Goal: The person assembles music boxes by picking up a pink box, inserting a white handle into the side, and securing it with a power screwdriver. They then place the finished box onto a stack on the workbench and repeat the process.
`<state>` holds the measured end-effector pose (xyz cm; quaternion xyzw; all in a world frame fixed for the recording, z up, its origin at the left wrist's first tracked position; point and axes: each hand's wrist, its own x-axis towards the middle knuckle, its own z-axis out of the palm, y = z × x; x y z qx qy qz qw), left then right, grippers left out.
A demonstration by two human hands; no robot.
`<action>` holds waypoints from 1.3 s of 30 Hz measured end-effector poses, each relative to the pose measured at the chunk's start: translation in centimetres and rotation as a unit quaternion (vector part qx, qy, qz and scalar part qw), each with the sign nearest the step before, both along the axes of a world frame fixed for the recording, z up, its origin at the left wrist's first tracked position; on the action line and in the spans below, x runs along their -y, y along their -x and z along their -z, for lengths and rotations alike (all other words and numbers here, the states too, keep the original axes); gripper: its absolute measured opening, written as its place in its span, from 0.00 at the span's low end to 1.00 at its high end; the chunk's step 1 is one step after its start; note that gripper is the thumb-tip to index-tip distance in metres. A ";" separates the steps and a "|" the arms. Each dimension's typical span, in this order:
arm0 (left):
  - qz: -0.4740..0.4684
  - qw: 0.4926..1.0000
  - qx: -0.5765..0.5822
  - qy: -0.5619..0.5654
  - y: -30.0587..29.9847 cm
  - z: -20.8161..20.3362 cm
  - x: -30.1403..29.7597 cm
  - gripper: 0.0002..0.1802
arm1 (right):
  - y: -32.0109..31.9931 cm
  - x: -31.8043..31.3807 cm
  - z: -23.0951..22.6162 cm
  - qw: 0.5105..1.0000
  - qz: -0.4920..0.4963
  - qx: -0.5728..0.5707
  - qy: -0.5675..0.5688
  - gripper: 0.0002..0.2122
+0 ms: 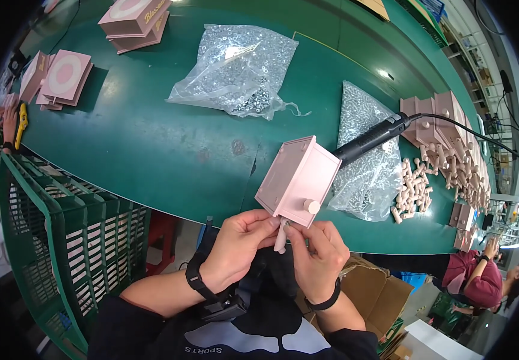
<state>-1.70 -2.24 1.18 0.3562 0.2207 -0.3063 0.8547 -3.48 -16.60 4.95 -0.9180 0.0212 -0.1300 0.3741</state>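
Note:
A small pink wooden box [289,174] with a round knob [312,206] rests tilted near the table's front edge. At its near lower corner, a slim pink wooden peg [281,237] hangs down between my hands. My left hand [235,243] pinches the top of this peg with thumb and index finger, close against the box. The thumb and fingers of my right hand [319,255] are closed beside the peg, under the box's edge. What they hold is too small and hidden to make out. A black electric screwdriver [370,141] lies just behind the box.
Clear bags of nuts [241,69] and screws [364,174] lie on the green table [169,156]. Loose pink pegs [414,189] and stacked pink boxes [445,120] stand right, more boxes [64,78] far left. Green crates [61,240] stand left. Other people work at both sides.

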 end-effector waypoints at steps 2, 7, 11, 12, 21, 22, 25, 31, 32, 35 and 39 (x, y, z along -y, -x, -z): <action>-0.003 1.000 -0.010 0.013 0.2 -0.1 -0.2 0.13 | -0.1 -0.1 -0.1 1.000 0.000 -0.007 0.004 0.06; -0.005 0.998 -0.041 0.044 -0.1 -0.4 -0.3 0.13 | -0.1 -0.1 0.5 0.996 -0.031 0.063 0.061 0.06; -0.001 0.996 -0.070 0.055 -0.3 -0.5 -0.5 0.12 | -0.3 -0.4 0.2 0.989 -0.023 0.076 0.121 0.05; 0.000 0.995 -0.082 0.058 -0.3 -0.5 -0.5 0.12 | -0.3 -0.6 0.2 0.989 -0.027 0.073 0.123 0.05; 0.021 0.999 -0.039 0.007 -0.1 -0.4 -1.3 0.11 | -0.2 -0.9 0.1 1.000 -0.013 0.017 0.009 0.04; 0.023 0.999 -0.027 -0.005 -0.1 -0.2 -1.5 0.11 | -0.2 -1.1 0.1 1.000 -0.009 -0.008 -0.027 0.05; 0.028 0.999 -0.001 -0.023 -0.4 -0.1 -1.4 0.11 | -0.5 -1.1 -0.1 0.996 0.010 -0.044 -0.075 0.04; 0.023 0.999 0.020 -0.036 -1.0 0.3 0.0 0.10 | -0.6 0.6 -0.4 0.990 0.031 -0.055 -0.125 0.05; 0.020 0.999 0.028 -0.040 -1.2 0.0 0.2 0.09 | -0.7 0.6 0.0 0.991 0.025 -0.036 -0.128 0.05; 0.013 0.999 0.048 -0.022 -1.4 0.6 -1.8 0.10 | -0.8 -0.3 0.9 0.979 0.009 -0.036 -0.201 0.06; 0.067 0.995 0.075 -0.006 -0.7 0.6 -1.9 0.14 | -0.2 0.1 1.4 0.973 0.029 -0.029 -0.229 0.06</action>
